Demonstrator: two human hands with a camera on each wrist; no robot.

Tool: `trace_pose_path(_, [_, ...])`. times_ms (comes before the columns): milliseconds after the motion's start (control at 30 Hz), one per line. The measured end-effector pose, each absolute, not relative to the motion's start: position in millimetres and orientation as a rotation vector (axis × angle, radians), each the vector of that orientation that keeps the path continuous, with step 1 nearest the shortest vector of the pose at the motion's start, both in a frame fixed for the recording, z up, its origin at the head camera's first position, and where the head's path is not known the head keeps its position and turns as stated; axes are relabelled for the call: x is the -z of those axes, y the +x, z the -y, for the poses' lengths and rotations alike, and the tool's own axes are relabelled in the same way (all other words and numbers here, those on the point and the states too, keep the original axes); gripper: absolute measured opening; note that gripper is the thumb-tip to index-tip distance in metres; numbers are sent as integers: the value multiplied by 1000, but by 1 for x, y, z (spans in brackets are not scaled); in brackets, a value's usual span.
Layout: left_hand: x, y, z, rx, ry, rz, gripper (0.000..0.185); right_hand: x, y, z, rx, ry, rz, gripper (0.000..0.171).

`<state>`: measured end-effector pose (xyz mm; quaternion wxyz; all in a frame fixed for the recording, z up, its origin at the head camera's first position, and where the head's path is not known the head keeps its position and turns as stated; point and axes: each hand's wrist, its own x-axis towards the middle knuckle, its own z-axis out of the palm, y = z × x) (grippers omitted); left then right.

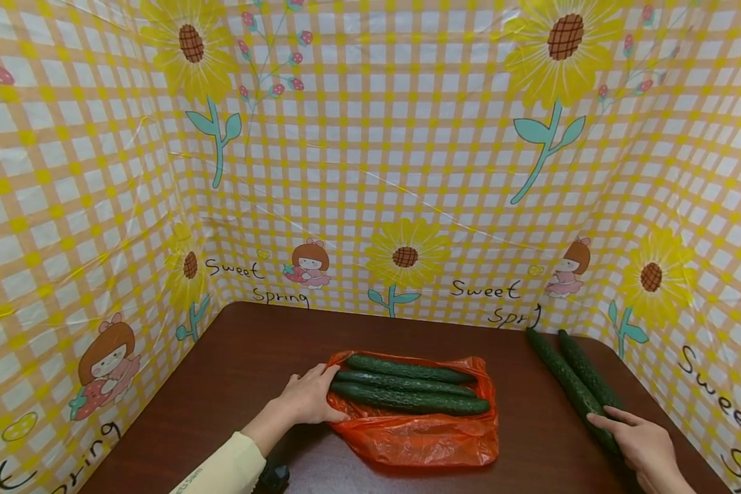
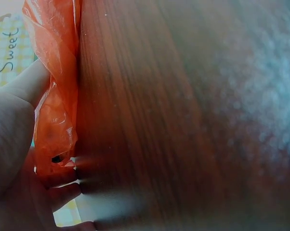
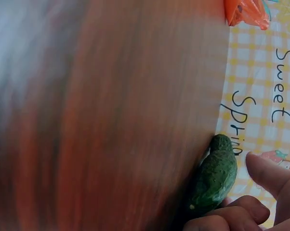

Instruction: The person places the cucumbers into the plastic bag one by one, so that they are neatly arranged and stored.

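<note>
Head view: a dark brown table (image 1: pixel 234 384) stands inside a screen of yellow checked cloth (image 1: pixel 407 158) printed with sunflowers and the words "Sweet Spring". An orange plastic bag (image 1: pixel 426 436) lies near the middle of the table, with three cucumbers (image 1: pixel 407 391) lying side by side on it, lengthwise from left to right. The left hand (image 1: pixel 309 398) rests at the left end of the bag, its fingers curved over the bag's edge and the near ends of the cucumbers. The left wrist view shows the thumb (image 2: pixel 24 82) and fingertips (image 2: pixel 63 190) pinching the crumpled orange film against the table; the cucumbers do not appear in that view.

Two more cucumbers (image 1: pixel 571 381) lie together on the right side of the table, well apart from the bag, running from the far edge towards the near right corner. The right hand (image 1: pixel 645 446) lies on their near ends, forefinger extended along the top. In the right wrist view the curled fingers (image 3: pixel 227 216) close round the blurred, knobbly end of one cucumber (image 3: pixel 215 175), with the thumb raised just beside it. Whether the second cucumber of the pair is also gripped cannot be told. A cream sleeve (image 1: pixel 225 470) covers the left forearm.
</note>
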<state>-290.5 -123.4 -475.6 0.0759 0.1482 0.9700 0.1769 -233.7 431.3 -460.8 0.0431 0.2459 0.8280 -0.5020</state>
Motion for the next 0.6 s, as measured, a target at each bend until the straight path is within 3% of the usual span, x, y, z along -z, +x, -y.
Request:
trace_pose_path(200, [475, -290, 124, -539, 450, -2908, 101, 461, -234, -428, 1439, 725, -2603, 102])
trace_pose_path(467, [474, -290, 124, -535, 459, -2905, 100, 464, -236, -421, 1379, 701, -2710, 74])
trace_pose_path(600, [475, -289, 124, -537, 460, -2899, 99, 465, -236, -423, 1406, 696, -2691, 68])
